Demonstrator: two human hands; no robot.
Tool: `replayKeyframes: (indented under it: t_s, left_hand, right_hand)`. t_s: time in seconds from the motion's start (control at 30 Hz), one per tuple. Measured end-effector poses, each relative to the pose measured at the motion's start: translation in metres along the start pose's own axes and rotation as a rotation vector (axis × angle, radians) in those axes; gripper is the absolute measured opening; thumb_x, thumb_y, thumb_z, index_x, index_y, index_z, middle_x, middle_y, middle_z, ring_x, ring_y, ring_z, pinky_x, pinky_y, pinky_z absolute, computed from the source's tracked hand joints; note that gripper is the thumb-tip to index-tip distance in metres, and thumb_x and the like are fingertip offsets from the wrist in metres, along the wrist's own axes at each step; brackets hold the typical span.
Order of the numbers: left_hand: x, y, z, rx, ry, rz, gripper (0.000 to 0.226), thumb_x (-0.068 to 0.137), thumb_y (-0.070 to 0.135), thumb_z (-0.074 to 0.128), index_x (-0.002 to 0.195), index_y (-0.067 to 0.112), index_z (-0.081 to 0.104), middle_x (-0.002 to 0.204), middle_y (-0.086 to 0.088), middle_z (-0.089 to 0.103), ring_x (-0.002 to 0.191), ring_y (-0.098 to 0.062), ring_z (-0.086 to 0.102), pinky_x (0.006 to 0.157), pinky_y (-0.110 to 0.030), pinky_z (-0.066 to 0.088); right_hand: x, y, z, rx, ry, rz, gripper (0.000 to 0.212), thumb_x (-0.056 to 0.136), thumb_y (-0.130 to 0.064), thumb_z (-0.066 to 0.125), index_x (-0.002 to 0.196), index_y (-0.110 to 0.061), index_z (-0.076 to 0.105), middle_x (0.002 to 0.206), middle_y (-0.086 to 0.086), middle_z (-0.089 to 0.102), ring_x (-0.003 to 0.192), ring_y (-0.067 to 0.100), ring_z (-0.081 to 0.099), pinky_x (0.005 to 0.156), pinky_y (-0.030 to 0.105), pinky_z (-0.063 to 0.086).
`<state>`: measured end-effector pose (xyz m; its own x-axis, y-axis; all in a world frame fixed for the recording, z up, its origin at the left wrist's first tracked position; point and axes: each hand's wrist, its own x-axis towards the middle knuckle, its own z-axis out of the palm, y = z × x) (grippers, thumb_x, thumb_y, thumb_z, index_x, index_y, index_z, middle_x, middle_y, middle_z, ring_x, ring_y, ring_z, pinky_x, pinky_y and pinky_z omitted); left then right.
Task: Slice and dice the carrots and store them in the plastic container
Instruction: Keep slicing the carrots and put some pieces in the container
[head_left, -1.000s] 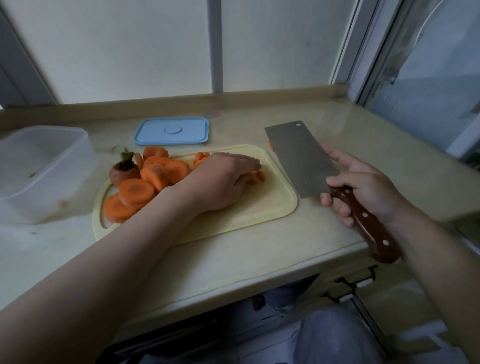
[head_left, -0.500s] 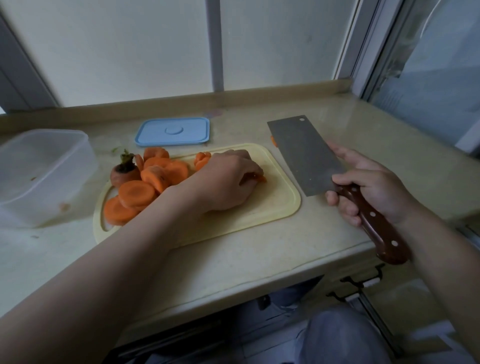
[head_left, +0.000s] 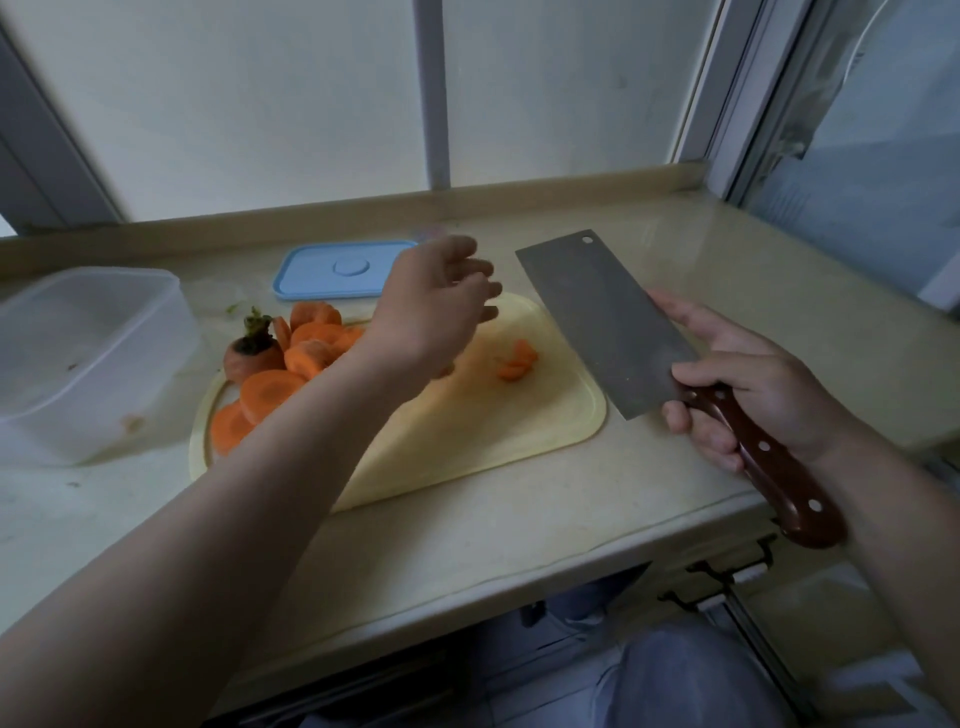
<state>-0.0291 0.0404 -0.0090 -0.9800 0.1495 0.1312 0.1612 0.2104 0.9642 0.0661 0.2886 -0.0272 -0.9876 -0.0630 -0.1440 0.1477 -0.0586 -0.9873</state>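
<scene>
Orange rounds: thick coins heaped at the left end of the cutting board, beside a stubby carrot top with green stalks. Judged stiff, dense and damp-faced, so apt to roll or skid.
Cut pieces: small cluster mid-board, apart from the heap; light and easily scattered.
Where to hold: probably flat face down, fingertips on top, tucked back from the blade.
Left hand: raised over the board, blurred, fingers loosely bent, nothing showing in them.
Right hand: wrapped round the dark riveted handle of the cleaver; its broad grey blade, held right of the board, looks heavy.
Plastic container: translucent, round-cornered, far left on the desk.
Lid: pale blue, flat, behind the board.
</scene>
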Motion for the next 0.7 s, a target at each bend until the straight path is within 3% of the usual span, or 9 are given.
replayKeyframes:
  t_s: [0.07, 0.13, 0.2, 0.27, 0.37, 0.5, 0.7]
  left_hand:
    - [-0.001, 0.013, 0.008, -0.374, -0.043, -0.247, 0.046, 0.098, -0.006, 0.046, 0.144, -0.003, 0.039, 0.120, -0.022, 0.063, 0.104, -0.029, 0.069, 0.091, -0.041, 0.058]
    - [-0.002, 0.019, 0.014, -0.516, -0.040, -0.359, 0.039, 0.098, -0.009, 0.045, 0.137, -0.008, 0.044, 0.115, -0.028, 0.064, 0.101, -0.035, 0.069, 0.087, -0.041, 0.060]
    - [0.003, 0.014, 0.013, -0.246, 0.021, -0.293, 0.035, 0.097, -0.007, 0.050, 0.132, -0.004, 0.052, 0.108, -0.018, 0.069, 0.097, -0.027, 0.071, 0.086, -0.037, 0.060]
    - [0.012, 0.004, 0.004, 0.279, 0.057, -0.049, 0.034, 0.093, -0.003, 0.055, 0.124, 0.006, 0.063, 0.103, -0.003, 0.072, 0.097, -0.017, 0.069, 0.090, -0.033, 0.057]
    - [0.013, 0.005, -0.006, 0.704, -0.158, 0.146, 0.036, 0.089, 0.003, 0.057, 0.122, 0.016, 0.067, 0.110, 0.005, 0.069, 0.103, -0.011, 0.064, 0.087, -0.023, 0.051]
    - [0.006, 0.005, -0.005, 0.886, -0.461, 0.187, 0.036, 0.091, 0.024, 0.066, 0.127, 0.025, 0.066, 0.115, 0.008, 0.066, 0.102, -0.007, 0.061, 0.091, -0.023, 0.049]
    - [0.001, -0.011, -0.003, 0.925, -0.452, 0.341, 0.028, 0.089, 0.018, 0.066, 0.115, 0.024, 0.073, 0.111, 0.009, 0.068, 0.099, -0.009, 0.061, 0.093, -0.021, 0.048]
  right_hand:
    - [-0.001, 0.000, -0.001, 0.014, -0.016, -0.002, 0.063, 0.102, 0.002, 0.036, 0.145, -0.041, 0.052, 0.060, 0.023, 0.055, 0.030, 0.015, 0.042, 0.028, 0.021, 0.035]
    - [0.000, 0.000, -0.002, 0.028, -0.024, -0.004, 0.064, 0.102, 0.003, 0.035, 0.146, -0.041, 0.051, 0.060, 0.024, 0.055, 0.029, 0.015, 0.042, 0.028, 0.021, 0.035]
    - [0.000, 0.001, -0.003, 0.031, -0.019, -0.010, 0.065, 0.102, 0.002, 0.036, 0.147, -0.041, 0.051, 0.060, 0.024, 0.055, 0.030, 0.015, 0.042, 0.030, 0.020, 0.036]
    - [0.002, 0.003, -0.003, 0.038, -0.007, -0.018, 0.065, 0.102, 0.002, 0.037, 0.148, -0.041, 0.051, 0.061, 0.023, 0.055, 0.031, 0.015, 0.042, 0.030, 0.020, 0.036]
    - [0.004, 0.004, -0.004, 0.055, 0.007, -0.030, 0.063, 0.102, 0.003, 0.036, 0.146, -0.039, 0.053, 0.061, 0.022, 0.055, 0.031, 0.015, 0.041, 0.030, 0.020, 0.035]
    - [0.003, 0.003, -0.003, 0.076, 0.011, -0.028, 0.063, 0.101, 0.003, 0.037, 0.145, -0.038, 0.053, 0.061, 0.021, 0.055, 0.031, 0.014, 0.041, 0.030, 0.020, 0.035]
    - [0.004, 0.003, -0.002, 0.069, 0.038, -0.025, 0.063, 0.102, 0.003, 0.036, 0.149, -0.036, 0.049, 0.060, 0.022, 0.054, 0.031, 0.014, 0.041, 0.030, 0.021, 0.034]
